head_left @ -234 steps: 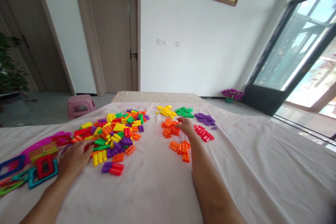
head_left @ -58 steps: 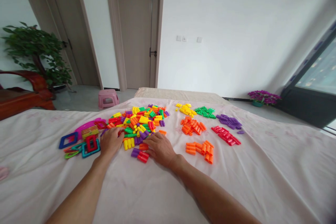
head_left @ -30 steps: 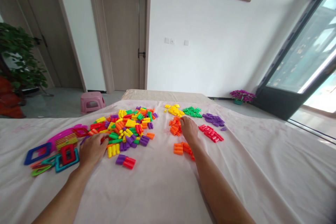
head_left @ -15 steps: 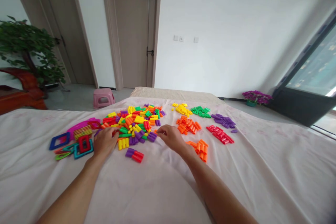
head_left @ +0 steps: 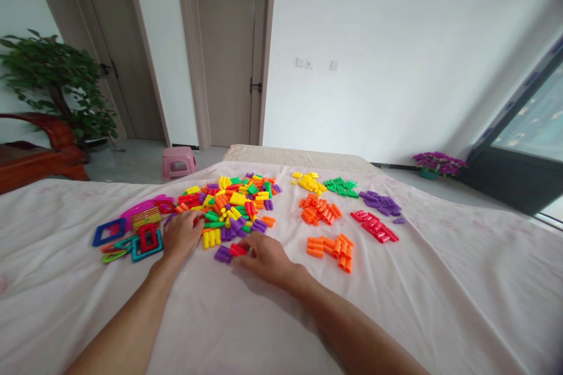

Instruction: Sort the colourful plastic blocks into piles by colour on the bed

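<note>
My right hand (head_left: 266, 258) pinches a red tube-shaped building block (head_left: 238, 250) between thumb and fingers, low over the cloth. A purple block (head_left: 223, 254) lies against the red one's left end; whether they are joined I cannot tell. My left hand (head_left: 181, 237) rests at the left edge of a mixed pile of coloured blocks (head_left: 237, 199), fingers curled round a red block (head_left: 199, 221) that is partly hidden. Just right of this hand lies a yellow block (head_left: 212, 238). A single orange block (head_left: 268, 221) sits at the pile's right edge.
Sorted groups lie to the right: yellow blocks (head_left: 310, 184), green blocks (head_left: 342, 187), purple blocks (head_left: 382, 204), red blocks (head_left: 373, 225) and two orange groups, the nearer orange blocks (head_left: 343, 252). Flat frame-shaped pieces (head_left: 147, 240) lie left of my left hand. A pale cloth (head_left: 440, 293) covers the table.
My right hand has moved toward me and left, from the pile's right edge to the red block. The left hand has stayed nearly in place. The view has shifted slightly.
</note>
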{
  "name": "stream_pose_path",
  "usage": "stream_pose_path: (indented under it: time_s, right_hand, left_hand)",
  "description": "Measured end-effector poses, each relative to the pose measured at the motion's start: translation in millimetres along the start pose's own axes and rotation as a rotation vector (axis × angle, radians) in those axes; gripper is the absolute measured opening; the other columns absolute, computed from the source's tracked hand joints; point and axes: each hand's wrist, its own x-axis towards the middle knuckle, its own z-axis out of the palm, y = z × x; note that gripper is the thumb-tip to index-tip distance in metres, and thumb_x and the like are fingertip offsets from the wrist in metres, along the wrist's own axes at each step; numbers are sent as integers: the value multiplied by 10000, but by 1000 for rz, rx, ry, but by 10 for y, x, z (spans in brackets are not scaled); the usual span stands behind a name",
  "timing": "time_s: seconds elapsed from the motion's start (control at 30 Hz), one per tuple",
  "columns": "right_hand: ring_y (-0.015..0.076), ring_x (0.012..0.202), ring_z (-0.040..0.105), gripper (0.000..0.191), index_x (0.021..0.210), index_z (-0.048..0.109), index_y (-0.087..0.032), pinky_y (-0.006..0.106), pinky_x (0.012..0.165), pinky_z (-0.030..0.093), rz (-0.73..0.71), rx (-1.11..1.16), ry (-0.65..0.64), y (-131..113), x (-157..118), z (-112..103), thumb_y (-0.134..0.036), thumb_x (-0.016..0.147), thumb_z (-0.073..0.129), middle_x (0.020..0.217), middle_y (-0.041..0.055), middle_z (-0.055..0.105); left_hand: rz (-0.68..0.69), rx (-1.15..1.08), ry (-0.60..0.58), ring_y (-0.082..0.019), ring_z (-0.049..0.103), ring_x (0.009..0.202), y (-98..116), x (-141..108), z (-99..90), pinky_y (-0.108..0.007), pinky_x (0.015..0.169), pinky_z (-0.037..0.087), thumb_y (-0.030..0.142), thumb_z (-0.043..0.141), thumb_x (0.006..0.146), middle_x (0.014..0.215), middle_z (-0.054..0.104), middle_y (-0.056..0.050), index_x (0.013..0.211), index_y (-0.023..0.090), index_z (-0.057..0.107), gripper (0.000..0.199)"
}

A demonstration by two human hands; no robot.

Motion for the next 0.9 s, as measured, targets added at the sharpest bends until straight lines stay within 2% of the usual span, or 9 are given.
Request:
stream_pose_path:
  time_s: [0.1,0.17,0.27,0.33,0.4,0.5,0.6,0.7,0.9]
  right_hand:
    - [154,689,617,464,913,718,-204,260,593,431,130,616,-61,109,49,-82,-665,899,665,855,35,714]
    - [127,621,577,549,843,683,-183,243,559,400,158,867,-37,171,65,-153,-730,821,714,773,31,688]
    - [110,570,547,580,794,640,-182,228,543,387,159,1005,26,246,78,-298,-731,718,812,654,5,641]
    - [118,573,570,568,812,640,-185,231,540,407,168,1013,74,304,90,-437,-717,722,815,662,18,662]
    - [134,619,626,510,829,653,-183,238,564,452,177,930,174,386,98,-620,-673,783,787,733,47,707]
    - [163,708,694,388,877,693,-183,252,615,507,226,656,419,581,62,-968,-570,896,709,794,52,733]
    - [196,840,716,298,959,750,-188,279,720,520,282,195,686,852,-88,-1350,-466,960,641,878,56,761]
    - [222,993,697,261,1018,790,-190,302,850,488,361,-213,850,1152,-328,-1676,-379,972,616,1031,83,789]
    - [264,1017,668,350,1101,797,-133,332,875,459,638,-360,1046,1687,-772,-1986,-335,988,534,1085,157,774]
  left_hand:
    - [-1,16,0,-266,673,1222,4,-2,-5,-370,1044,487,375,459,993,1300,773,-67,1195,265,793,405]
    - [-2,31,2,-274,676,1211,5,-2,-6,-378,1034,492,372,451,994,1291,774,-71,1200,264,793,414]
    - [3,35,-1,-292,677,1204,-3,3,0,-401,1028,499,369,448,988,1285,775,-82,1220,252,788,427]
    - [13,26,-2,-307,676,1207,-17,11,9,-426,1028,503,373,443,988,1288,772,-95,1222,245,788,436]
    - [27,28,-6,-321,680,1198,-43,22,24,-449,1022,509,382,429,993,1288,769,-110,1211,242,792,446]
    - [41,65,-21,-336,683,1186,-105,54,67,-463,1004,514,417,393,1009,1287,767,-131,1211,234,789,480]
    - [31,119,-35,-339,677,1189,-185,104,142,-464,989,517,450,365,1018,1299,765,-126,1238,234,766,505]
    - [20,164,-34,-313,672,1181,-252,147,227,-448,987,518,464,350,1018,1305,775,-64,1232,278,743,485]
    - [10,208,-33,-268,673,1152,-315,178,301,-392,956,526,498,345,1001,1228,791,5,1211,328,715,458]
